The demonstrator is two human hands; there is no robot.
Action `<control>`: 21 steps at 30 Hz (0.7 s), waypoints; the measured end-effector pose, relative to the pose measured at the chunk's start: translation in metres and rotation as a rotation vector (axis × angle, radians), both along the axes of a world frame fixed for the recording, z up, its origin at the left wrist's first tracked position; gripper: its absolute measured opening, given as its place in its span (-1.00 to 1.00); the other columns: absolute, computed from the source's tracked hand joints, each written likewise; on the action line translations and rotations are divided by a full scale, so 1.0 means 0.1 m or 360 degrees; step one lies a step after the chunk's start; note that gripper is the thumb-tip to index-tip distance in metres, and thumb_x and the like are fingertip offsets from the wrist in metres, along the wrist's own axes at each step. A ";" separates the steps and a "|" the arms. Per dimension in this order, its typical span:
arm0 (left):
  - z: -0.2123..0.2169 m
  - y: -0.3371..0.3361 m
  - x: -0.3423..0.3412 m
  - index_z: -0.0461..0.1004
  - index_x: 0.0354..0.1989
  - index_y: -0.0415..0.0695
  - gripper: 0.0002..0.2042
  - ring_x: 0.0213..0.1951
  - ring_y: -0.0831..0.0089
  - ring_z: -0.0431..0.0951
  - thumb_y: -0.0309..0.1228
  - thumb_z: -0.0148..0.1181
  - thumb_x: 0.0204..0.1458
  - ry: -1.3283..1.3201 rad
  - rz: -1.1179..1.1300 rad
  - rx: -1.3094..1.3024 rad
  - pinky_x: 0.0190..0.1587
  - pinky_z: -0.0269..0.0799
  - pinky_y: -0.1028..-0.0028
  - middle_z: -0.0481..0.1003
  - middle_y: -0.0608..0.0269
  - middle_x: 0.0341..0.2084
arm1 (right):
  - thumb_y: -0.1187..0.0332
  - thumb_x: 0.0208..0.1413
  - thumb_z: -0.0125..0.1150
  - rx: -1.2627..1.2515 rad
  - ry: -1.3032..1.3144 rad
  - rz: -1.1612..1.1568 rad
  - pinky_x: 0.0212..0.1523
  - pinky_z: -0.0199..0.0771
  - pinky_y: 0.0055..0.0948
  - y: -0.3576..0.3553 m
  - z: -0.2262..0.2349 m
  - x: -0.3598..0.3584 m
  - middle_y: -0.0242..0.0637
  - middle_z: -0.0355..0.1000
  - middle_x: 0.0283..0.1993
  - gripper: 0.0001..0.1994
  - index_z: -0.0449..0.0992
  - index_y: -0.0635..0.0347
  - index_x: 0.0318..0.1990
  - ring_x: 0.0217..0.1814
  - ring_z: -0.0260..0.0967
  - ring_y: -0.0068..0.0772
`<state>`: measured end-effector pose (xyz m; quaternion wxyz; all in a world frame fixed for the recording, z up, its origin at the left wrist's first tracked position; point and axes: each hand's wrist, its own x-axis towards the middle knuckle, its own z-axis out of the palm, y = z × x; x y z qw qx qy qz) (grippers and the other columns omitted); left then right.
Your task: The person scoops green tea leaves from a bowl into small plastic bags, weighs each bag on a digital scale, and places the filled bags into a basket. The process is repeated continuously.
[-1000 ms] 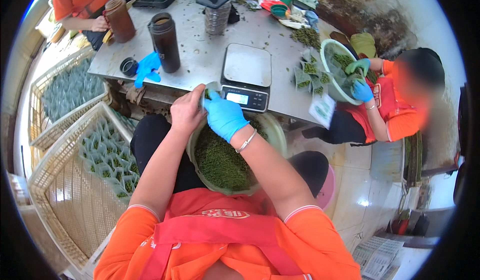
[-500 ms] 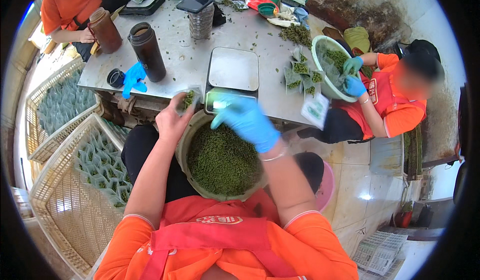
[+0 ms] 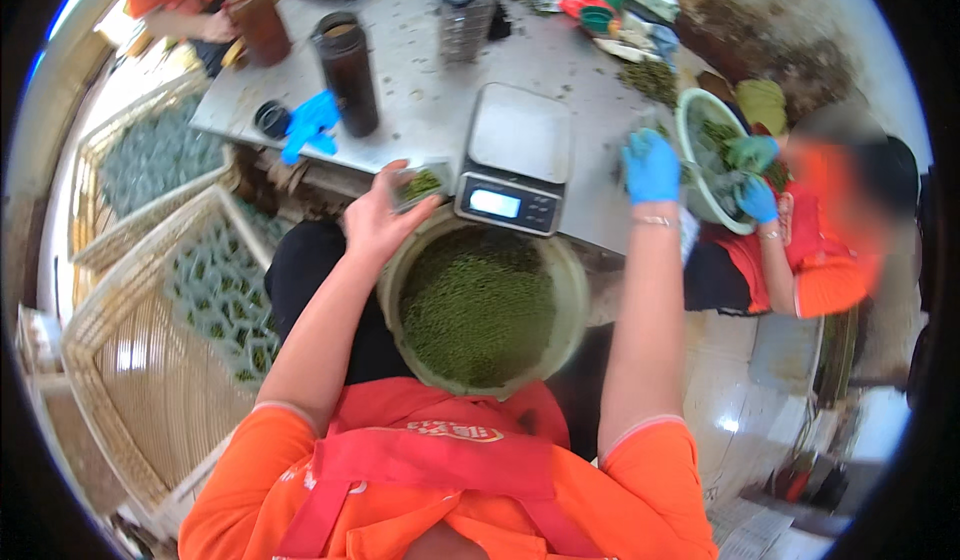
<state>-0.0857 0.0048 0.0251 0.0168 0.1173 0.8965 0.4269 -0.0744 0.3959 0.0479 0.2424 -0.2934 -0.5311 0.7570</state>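
My bare left hand holds a small clear packet filled with green tea leaves just left of the digital scale. My right hand, in a blue glove, is stretched out to the right of the scale over the metal table; its fingers are curled and blurred, and I cannot tell if it holds anything. On my lap sits a big pale basin full of loose green tea leaves.
Another person in orange with blue gloves works at a white bowl on the right. Dark flasks, a blue glove and a wire cup stand on the table. Wicker baskets of filled packets stand at my left.
My right hand has left the packet and swung out to the right past the scale. My left hand has carried the filled packet up toward the scale's left side.
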 end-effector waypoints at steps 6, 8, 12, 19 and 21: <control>0.04 -0.06 0.05 0.29 0.06 -0.07 -0.34 -0.22 0.10 0.53 0.12 0.17 -0.15 0.0175 -0.0015 0.0030 -0.15 0.40 0.29 0.52 0.02 -0.28 | 0.49 0.08 0.02 0.0819 0.0427 0.0327 0.27 0.00 -0.39 -1.64 0.63 0.46 -0.18 0.12 0.27 -0.50 0.16 0.25 0.22 0.29 0.06 -0.38; -0.05 -0.08 0.03 0.31 0.05 -0.09 -0.38 -0.22 0.10 0.53 0.09 0.13 -0.09 0.0002 0.0000 0.0166 -0.15 0.40 0.31 0.52 0.00 -0.29 | 0.54 0.05 0.01 0.1112 0.0469 0.0451 0.27 0.00 -0.41 -1.90 0.42 0.44 -0.15 0.07 0.29 -0.47 0.12 0.29 0.23 0.32 0.01 -0.37; -0.22 -0.34 -0.01 0.35 0.02 -0.20 -0.57 -0.19 0.30 0.50 -0.13 0.01 0.11 -0.0001 0.0055 0.0871 -0.16 0.39 0.33 0.50 0.05 -0.24 | 0.55 0.06 -0.01 0.0705 0.0312 0.0959 0.23 0.09 -0.38 -2.04 0.01 0.58 -0.15 0.11 0.26 -0.50 0.14 0.34 0.20 0.25 0.11 -0.28; 0.56 -2.09 0.80 0.32 0.04 -0.26 -0.62 -0.38 0.52 0.49 -0.23 -0.04 0.17 0.0355 0.0569 0.0822 -0.25 0.42 0.49 0.45 0.19 -0.16 | 0.51 0.12 -0.03 0.0625 0.0128 0.0633 -0.02 0.39 -0.43 -2.07 0.04 1.44 -0.13 0.33 0.05 -0.68 0.34 0.42 0.04 -0.11 0.41 -0.36; 0.58 -2.72 1.12 0.35 0.05 -0.16 -0.63 -0.34 0.52 0.52 -0.22 -0.02 0.14 0.0341 0.0867 0.0521 -0.15 0.36 0.50 0.49 0.17 -0.20 | 0.51 0.14 -0.05 0.0568 0.0065 0.0891 -0.06 0.42 -0.43 -1.99 -0.31 1.54 -0.12 0.35 0.03 -0.69 0.34 0.40 0.05 -0.15 0.42 -0.37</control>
